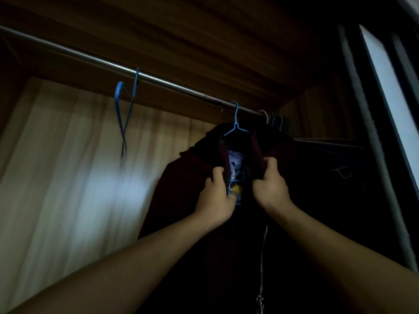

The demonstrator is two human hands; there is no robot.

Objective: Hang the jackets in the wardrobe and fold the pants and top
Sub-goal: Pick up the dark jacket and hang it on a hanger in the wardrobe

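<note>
Left grip (215,196) and right grip (269,189) clutch front edges of soft, limp maroon jacket (181,177), blue hanger (235,124) at twelve o'clock.

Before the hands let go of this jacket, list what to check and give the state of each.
1. Hook of the blue hanger over the rod: ok.
2. Jacket seated on both arms of the hanger: cannot tell, its right side is too dark.
3. Left hand and right hand each grip a front edge below the collar: ok.
4. Front closed: not ok, it gapes open between the hands. Whether the zipper is joined lower down: cannot tell.
5. Spare hanger empty on the rod for the next jacket: ok.
</note>
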